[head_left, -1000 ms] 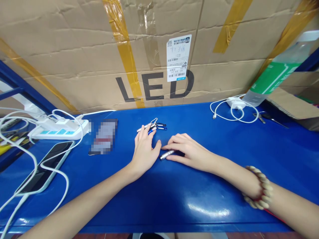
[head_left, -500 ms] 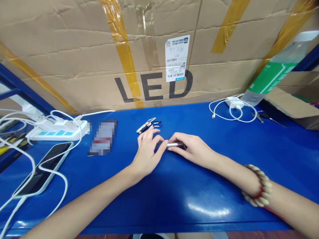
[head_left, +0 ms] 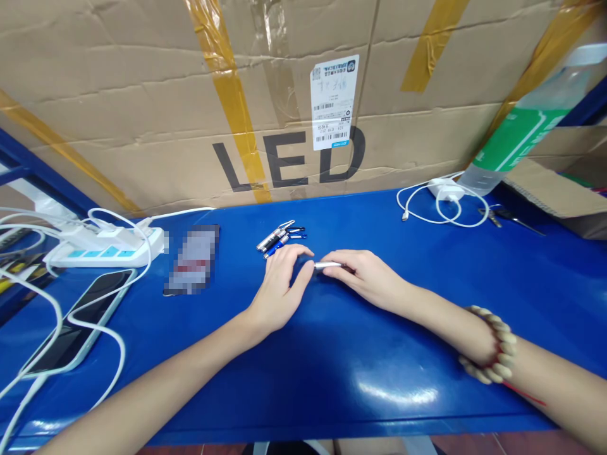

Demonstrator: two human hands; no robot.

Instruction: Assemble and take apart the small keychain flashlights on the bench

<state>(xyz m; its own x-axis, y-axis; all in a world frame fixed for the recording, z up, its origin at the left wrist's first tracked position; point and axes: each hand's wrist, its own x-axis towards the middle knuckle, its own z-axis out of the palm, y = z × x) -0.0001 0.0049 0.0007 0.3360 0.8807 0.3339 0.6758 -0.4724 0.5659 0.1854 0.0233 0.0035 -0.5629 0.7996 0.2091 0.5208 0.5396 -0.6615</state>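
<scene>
A small silver pen-shaped tube (head_left: 327, 265) lies level between my hands, just above or on the blue table. Closed around its right part are the thumb and fingers of my right hand (head_left: 367, 275), which hide that end. My left hand (head_left: 282, 284) has its thumb and curled forefinger at the tube's left end, in what looks like a pinch. Just beyond my left fingers, several similar slim tubes (head_left: 274, 241) in silver, black and blue lie side by side, with clips or loops at their far ends.
On the left are a phone with a blurred screen (head_left: 193, 259), another phone (head_left: 78, 322) on a cable and a white power strip (head_left: 109, 248). A big cardboard box (head_left: 156, 126) backs the table (head_left: 303, 385). At right stand a bottle (head_left: 521, 133), a charger (head_left: 446, 188) and keys (head_left: 493, 218).
More of the silver tube shows at my right fingers, where a dark part was visible before. My left hand has uncovered more of the blue tube. The whole view has shifted slightly.
</scene>
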